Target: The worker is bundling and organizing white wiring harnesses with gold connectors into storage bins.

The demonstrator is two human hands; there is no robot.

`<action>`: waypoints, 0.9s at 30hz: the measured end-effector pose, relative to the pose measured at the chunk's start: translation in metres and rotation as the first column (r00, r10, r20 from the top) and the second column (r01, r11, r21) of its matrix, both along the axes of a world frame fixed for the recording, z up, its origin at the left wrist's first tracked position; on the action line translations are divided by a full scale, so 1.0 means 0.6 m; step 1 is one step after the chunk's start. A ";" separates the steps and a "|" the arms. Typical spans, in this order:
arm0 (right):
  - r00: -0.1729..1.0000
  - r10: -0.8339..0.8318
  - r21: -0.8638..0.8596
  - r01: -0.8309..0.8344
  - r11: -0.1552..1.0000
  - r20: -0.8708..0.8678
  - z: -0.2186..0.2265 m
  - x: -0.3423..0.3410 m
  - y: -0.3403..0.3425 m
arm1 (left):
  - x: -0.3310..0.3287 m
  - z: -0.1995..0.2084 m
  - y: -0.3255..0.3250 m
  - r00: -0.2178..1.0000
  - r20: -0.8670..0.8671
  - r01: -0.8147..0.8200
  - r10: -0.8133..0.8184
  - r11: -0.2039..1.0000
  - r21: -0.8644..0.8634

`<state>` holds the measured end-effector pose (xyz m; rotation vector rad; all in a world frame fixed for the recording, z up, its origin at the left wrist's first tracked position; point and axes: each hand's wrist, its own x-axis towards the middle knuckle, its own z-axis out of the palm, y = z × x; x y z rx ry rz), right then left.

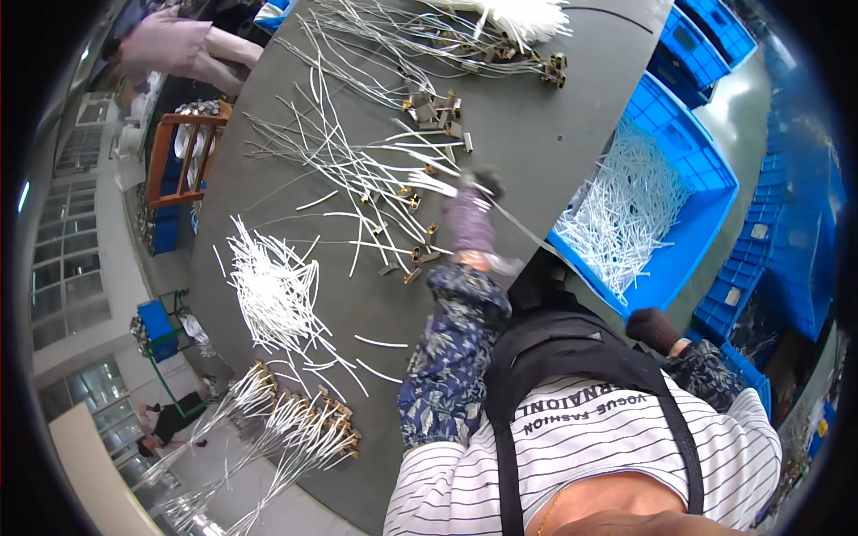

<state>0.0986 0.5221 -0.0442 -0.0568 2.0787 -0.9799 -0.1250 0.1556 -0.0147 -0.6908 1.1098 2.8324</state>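
Note:
My left hand (475, 219), in a purple glove with dark fingertips, is over the grey table; its fingers are smeared by motion. White tubes (433, 183) lie right beside those fingers, and a thin pale strand (527, 230) runs from near the hand toward the blue bin. Just left of it spread loose wires (357, 179) with small brass-and-grey metal parts (414, 201) at their ends. My right hand (652, 330), dark-gloved, is rounded into a fist near the blue bin's near corner; whatever it may hold is hidden.
The blue bin (693, 241) right of the table holds many white tubes (626, 196). A white tube pile (273, 286) lies on the table's left, with wired parts (313, 420) along its edge. More blue crates (697, 45), a wooden rack (183, 161) and a person (174, 45) are around.

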 end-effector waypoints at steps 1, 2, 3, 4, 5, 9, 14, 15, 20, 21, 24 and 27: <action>0.977 -0.174 0.157 0.154 0.976 0.125 0.001 0.026 0.026 | -0.012 0.009 -0.026 0.996 -0.086 -0.025 0.013 0.991 -0.134; 0.977 -0.171 0.145 0.152 0.978 0.128 -0.003 0.039 0.043 | -0.016 0.023 -0.050 0.986 -0.140 -0.127 0.091 0.952 -0.278; 0.967 -0.218 0.158 0.196 0.968 0.133 -0.006 0.049 0.056 | -0.028 0.042 -0.076 0.978 -0.134 -0.188 0.160 0.955 -0.231; 0.958 -0.261 0.220 0.230 0.948 0.123 -0.010 0.055 0.061 | -0.033 0.066 -0.100 0.969 -0.167 -0.220 0.182 0.943 -0.249; 0.957 -0.254 0.148 0.233 0.961 0.139 -0.015 0.057 0.063 | -0.041 0.089 -0.118 0.967 -0.090 -0.256 0.239 0.918 -0.304; 0.923 -0.365 0.121 0.351 0.929 0.124 -0.038 0.045 0.050 | -0.047 0.159 -0.148 0.964 -0.140 -0.262 0.225 0.884 -0.386; 0.927 -0.347 0.111 0.333 0.936 0.145 -0.033 0.033 0.039 | -0.043 0.152 -0.180 0.930 -0.119 -0.366 0.347 0.899 -0.241; 0.923 -0.351 0.066 0.345 0.936 0.155 -0.028 0.031 0.038 | -0.042 0.145 -0.192 0.926 -0.160 -0.369 0.343 0.911 -0.185; 0.900 -0.385 0.043 0.385 0.922 0.204 -0.017 0.016 0.021 | -0.001 0.125 -0.165 0.992 0.009 -0.116 0.129 0.912 -0.393; 0.921 -0.353 0.052 0.349 0.936 0.166 -0.018 0.011 0.017 | 0.017 0.122 -0.133 0.996 0.086 0.043 0.004 0.846 -0.532; 0.916 -0.370 -0.022 0.378 0.926 0.155 -0.017 -0.007 0.004 | 0.076 0.120 -0.029 0.882 0.167 0.413 -0.440 0.551 -0.725; 0.906 -0.403 -0.048 0.411 0.910 0.128 -0.001 -0.045 -0.024 | 0.097 0.132 -0.006 0.808 0.250 0.588 -0.533 0.715 -0.378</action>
